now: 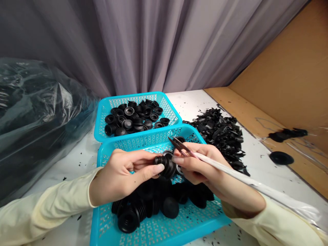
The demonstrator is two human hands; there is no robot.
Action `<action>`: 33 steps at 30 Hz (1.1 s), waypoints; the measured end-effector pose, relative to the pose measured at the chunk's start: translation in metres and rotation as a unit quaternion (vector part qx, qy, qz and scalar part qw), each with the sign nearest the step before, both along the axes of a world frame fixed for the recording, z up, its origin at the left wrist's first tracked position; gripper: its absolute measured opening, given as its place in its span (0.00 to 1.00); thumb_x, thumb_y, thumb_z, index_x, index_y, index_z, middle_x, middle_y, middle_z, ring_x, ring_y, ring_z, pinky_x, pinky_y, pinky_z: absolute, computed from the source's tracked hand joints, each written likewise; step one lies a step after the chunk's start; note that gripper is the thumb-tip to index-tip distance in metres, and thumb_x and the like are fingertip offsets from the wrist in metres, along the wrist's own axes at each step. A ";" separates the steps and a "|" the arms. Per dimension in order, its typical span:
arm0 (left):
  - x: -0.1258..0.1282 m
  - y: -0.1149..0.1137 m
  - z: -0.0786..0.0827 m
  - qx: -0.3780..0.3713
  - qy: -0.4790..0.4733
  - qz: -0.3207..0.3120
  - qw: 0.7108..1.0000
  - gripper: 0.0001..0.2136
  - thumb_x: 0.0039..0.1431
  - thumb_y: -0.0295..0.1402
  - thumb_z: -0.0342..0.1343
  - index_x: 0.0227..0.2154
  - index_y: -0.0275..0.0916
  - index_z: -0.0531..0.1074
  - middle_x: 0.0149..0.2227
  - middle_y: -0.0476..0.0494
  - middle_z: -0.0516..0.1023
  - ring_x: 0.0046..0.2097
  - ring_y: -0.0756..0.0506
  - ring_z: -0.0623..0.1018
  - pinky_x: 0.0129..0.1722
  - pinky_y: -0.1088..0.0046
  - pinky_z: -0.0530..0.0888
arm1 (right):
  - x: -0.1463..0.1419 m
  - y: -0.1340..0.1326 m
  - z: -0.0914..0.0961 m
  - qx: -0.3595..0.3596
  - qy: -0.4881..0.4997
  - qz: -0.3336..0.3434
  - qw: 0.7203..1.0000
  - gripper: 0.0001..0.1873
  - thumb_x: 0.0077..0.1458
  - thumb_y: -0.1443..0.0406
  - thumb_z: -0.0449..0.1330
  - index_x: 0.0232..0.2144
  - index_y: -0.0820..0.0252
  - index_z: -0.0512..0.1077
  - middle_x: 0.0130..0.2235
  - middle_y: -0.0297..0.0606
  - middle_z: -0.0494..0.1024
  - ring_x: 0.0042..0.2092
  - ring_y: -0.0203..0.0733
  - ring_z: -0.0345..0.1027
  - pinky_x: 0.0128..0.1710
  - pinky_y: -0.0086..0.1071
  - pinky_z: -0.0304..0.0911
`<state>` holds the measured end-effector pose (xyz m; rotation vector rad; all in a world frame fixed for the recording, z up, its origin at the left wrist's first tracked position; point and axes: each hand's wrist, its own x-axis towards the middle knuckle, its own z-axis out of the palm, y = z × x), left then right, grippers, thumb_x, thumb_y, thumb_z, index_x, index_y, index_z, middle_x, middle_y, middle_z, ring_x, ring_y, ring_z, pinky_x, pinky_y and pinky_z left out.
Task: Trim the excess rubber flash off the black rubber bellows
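1. In the head view, the person's left hand (125, 174) is reaching in over the near blue basket (95, 208), its grip closing fingertips and thumb around a black ribbed piece (167, 166).
2. The right hand (205, 164) is facing it, its grip clasping a two-tipped tool (225, 167) whose white-wrapped handle is running back over the wrist; the dark tips are pointing away, above the ribbed piece. Whether the right fingertips are also touching that piece, I cannot tell.
3. Below the hands, more black pieces (128, 218) are lying inside the near basket.
4. Just beyond, the far blue basket (138, 95) is holding many ribbed black parts (138, 116).
5. To the right of the baskets, a heap of black scraps (220, 136) is sitting on the white tabletop (84, 153), and a round black disc (281, 158) is lying farther right.
6. Clear plastic sheeting (38, 119) is bulging at left; a grey curtain (143, 41) is hanging behind.
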<state>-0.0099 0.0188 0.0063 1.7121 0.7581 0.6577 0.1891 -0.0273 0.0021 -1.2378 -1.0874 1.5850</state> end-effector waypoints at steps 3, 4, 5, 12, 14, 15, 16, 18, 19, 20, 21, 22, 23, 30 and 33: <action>-0.001 0.000 -0.002 0.017 0.010 -0.001 1.000 0.09 0.57 0.32 0.60 0.39 0.40 0.80 0.30 0.51 0.83 0.30 0.46 0.83 0.32 0.78 0.83 | 0.000 0.000 -0.001 -0.007 0.013 -0.001 1.000 0.14 0.49 0.60 0.64 0.23 0.59 0.64 0.15 0.21 0.53 0.18 0.26 0.41 0.16 0.25 0.35; -0.002 0.000 -0.003 0.025 0.016 -0.001 1.000 0.09 0.57 0.32 0.59 0.40 0.40 0.80 0.29 0.50 0.83 0.30 0.46 0.83 0.31 0.77 0.83 | 0.000 -0.001 -0.001 -0.009 0.018 -0.001 1.000 0.13 0.49 0.60 0.65 0.23 0.59 0.64 0.15 0.21 0.53 0.18 0.26 0.41 0.16 0.25 0.35; -0.002 0.000 -0.003 0.034 0.022 0.000 0.999 0.09 0.57 0.32 0.60 0.40 0.40 0.80 0.29 0.50 0.83 0.29 0.46 0.83 0.30 0.77 0.82 | 0.000 -0.001 -0.001 -0.010 0.021 -0.001 1.000 0.13 0.48 0.60 0.65 0.23 0.59 0.64 0.15 0.20 0.53 0.18 0.26 0.40 0.15 0.25 0.35; -0.001 0.002 -0.001 0.028 0.020 0.018 0.999 0.08 0.55 0.32 0.61 0.38 0.41 0.81 0.28 0.50 0.83 0.27 0.47 0.82 0.26 0.78 0.80 | -0.003 -0.002 0.001 -0.004 0.020 -0.019 1.000 0.13 0.49 0.61 0.65 0.23 0.60 0.65 0.15 0.21 0.53 0.18 0.26 0.40 0.16 0.25 0.33; 0.000 0.004 0.000 -0.009 -0.008 0.020 1.000 0.08 0.54 0.31 0.63 0.37 0.42 0.82 0.30 0.50 0.84 0.29 0.46 0.82 0.29 0.79 0.81 | -0.002 -0.002 0.001 0.001 0.019 -0.020 1.000 0.13 0.50 0.60 0.64 0.23 0.60 0.65 0.15 0.21 0.53 0.18 0.26 0.40 0.16 0.26 0.33; 0.000 0.004 0.000 -0.029 -0.022 0.018 0.999 0.08 0.53 0.30 0.63 0.37 0.43 0.82 0.31 0.50 0.84 0.31 0.46 0.83 0.30 0.79 0.81 | -0.002 -0.003 0.000 0.005 0.015 -0.018 1.000 0.13 0.51 0.59 0.63 0.23 0.59 0.65 0.15 0.21 0.53 0.18 0.26 0.40 0.16 0.26 0.34; 0.000 0.005 0.000 -0.048 -0.033 0.015 0.998 0.08 0.53 0.29 0.64 0.36 0.43 0.82 0.32 0.50 0.84 0.32 0.46 0.83 0.32 0.79 0.81 | -0.001 -0.003 0.000 0.009 0.010 -0.013 1.000 0.14 0.52 0.59 0.63 0.23 0.59 0.64 0.15 0.21 0.53 0.18 0.26 0.40 0.16 0.26 0.34; 0.000 0.005 0.000 -0.076 -0.046 0.010 0.996 0.08 0.52 0.28 0.64 0.36 0.43 0.82 0.34 0.50 0.84 0.34 0.45 0.83 0.33 0.79 0.81 | 0.000 -0.004 -0.001 0.013 0.002 -0.004 1.000 0.14 0.53 0.60 0.62 0.23 0.59 0.64 0.15 0.21 0.53 0.18 0.26 0.41 0.17 0.26 0.35; 0.000 0.005 0.001 -0.085 -0.049 0.010 0.995 0.08 0.52 0.28 0.64 0.36 0.44 0.82 0.34 0.50 0.84 0.34 0.46 0.83 0.33 0.80 0.81 | 0.000 -0.004 -0.001 0.013 0.002 -0.004 1.000 0.14 0.53 0.60 0.62 0.22 0.59 0.64 0.15 0.21 0.54 0.18 0.26 0.41 0.17 0.26 0.35; 0.000 0.005 0.001 -0.090 -0.051 0.012 0.995 0.08 0.52 0.28 0.64 0.36 0.44 0.82 0.33 0.50 0.84 0.34 0.46 0.83 0.32 0.81 0.81 | 0.000 -0.004 -0.001 0.012 0.003 -0.008 1.000 0.14 0.53 0.60 0.62 0.22 0.59 0.64 0.16 0.21 0.54 0.18 0.26 0.41 0.17 0.26 0.36; 0.000 0.005 0.001 -0.096 -0.052 0.015 0.994 0.09 0.52 0.27 0.64 0.36 0.44 0.82 0.32 0.51 0.84 0.33 0.46 0.83 0.32 0.81 0.81 | 0.000 -0.004 -0.001 0.011 0.005 -0.013 1.000 0.14 0.52 0.60 0.63 0.22 0.59 0.64 0.16 0.21 0.54 0.18 0.26 0.41 0.17 0.26 0.35; 0.001 0.005 0.002 -0.101 -0.051 0.018 0.993 0.09 0.52 0.26 0.63 0.35 0.44 0.82 0.32 0.51 0.84 0.32 0.47 0.83 0.32 0.82 0.81 | -0.001 -0.004 -0.001 0.010 0.007 -0.016 1.000 0.14 0.52 0.60 0.63 0.22 0.59 0.64 0.16 0.21 0.54 0.18 0.26 0.41 0.17 0.26 0.35; 0.001 0.005 0.002 -0.105 -0.051 0.021 0.993 0.09 0.52 0.26 0.63 0.35 0.44 0.82 0.31 0.52 0.84 0.32 0.47 0.83 0.31 0.82 0.81 | -0.001 -0.004 0.000 0.011 0.008 -0.019 1.000 0.15 0.52 0.60 0.63 0.22 0.59 0.63 0.16 0.21 0.54 0.18 0.26 0.41 0.17 0.26 0.36; 0.004 0.004 0.001 -0.039 -0.069 0.026 0.997 0.15 0.52 0.20 0.62 0.35 0.50 0.82 0.35 0.58 0.84 0.37 0.51 0.83 0.36 0.91 0.78 | -0.003 -0.003 0.002 0.005 -0.010 -0.024 1.000 0.13 0.48 0.60 0.65 0.22 0.59 0.65 0.16 0.21 0.53 0.18 0.26 0.41 0.16 0.25 0.36; 0.004 0.004 0.001 0.008 -0.047 0.034 0.998 0.14 0.52 0.21 0.62 0.35 0.48 0.82 0.32 0.57 0.84 0.32 0.52 0.83 0.33 0.92 0.77 | -0.003 -0.002 0.001 0.010 -0.019 -0.025 0.999 0.13 0.49 0.60 0.64 0.23 0.60 0.66 0.16 0.21 0.53 0.18 0.26 0.41 0.16 0.24 0.36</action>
